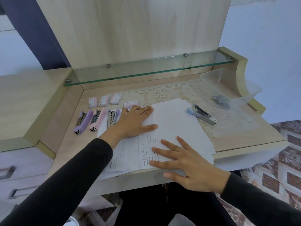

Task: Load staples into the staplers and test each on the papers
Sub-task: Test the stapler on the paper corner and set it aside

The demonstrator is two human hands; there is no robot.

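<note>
Your left hand (133, 123) and right hand (192, 165) both lie flat on the papers (175, 121), fingers straight and spread, gripping nothing. The papers sit fanned in the middle of the pale wood desk (68, 154), and their near edge hangs over its front.

To your left, a purple stapler (82, 122), a pink stapler (96, 120) and a third stapler (112, 119) lie side by side. The third is partly hidden by your left wrist. Behind them stand four staple boxes (104, 101).

To your right, a blue stapler (202, 114) lies hinged open on a lace mat (171, 93), just beside the papers. Farther right, grey staple strips (221, 101) lie under clear plastic (228, 82).

A glass shelf (146, 69) spans the wooden back panel (130, 30). Drawers (9, 172) sit lower left, with patterned floor tiles (285, 160) to the right and a pale blue wall (268, 38) behind.
</note>
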